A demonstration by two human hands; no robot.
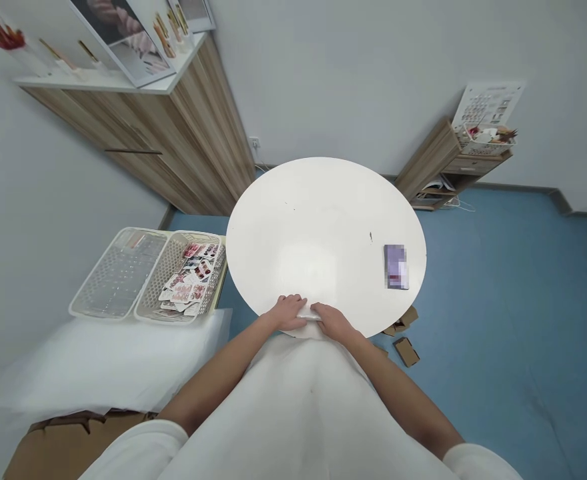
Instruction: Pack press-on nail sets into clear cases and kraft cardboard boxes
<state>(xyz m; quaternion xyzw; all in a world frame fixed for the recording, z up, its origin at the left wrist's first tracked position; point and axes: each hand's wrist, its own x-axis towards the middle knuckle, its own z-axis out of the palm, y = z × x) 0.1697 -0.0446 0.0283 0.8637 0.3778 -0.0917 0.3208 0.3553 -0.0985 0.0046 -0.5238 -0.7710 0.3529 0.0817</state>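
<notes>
At the near edge of the round white table (273, 213), my left hand (289, 313) and my right hand (332, 323) are close together. Between them is a small, flat, whitish thing (310, 318), pale against the tabletop; I cannot make out its kind. The fingers of each hand are closed at one end of it. How far it reaches under the fingers is hidden. Toward the right side of the table, apart from both hands, lies a purple rectangular thing (396, 267), blurred by pixelation.
Left of the table stand a white basket of printed cards (188, 280) and a second plastic basket (118, 273). White sheeting (123, 363) lies nearer me. A wooden cabinet (193, 127) and a small shelf unit (433, 163) stand behind. Cardboard boxes (406, 351) lie on the floor.
</notes>
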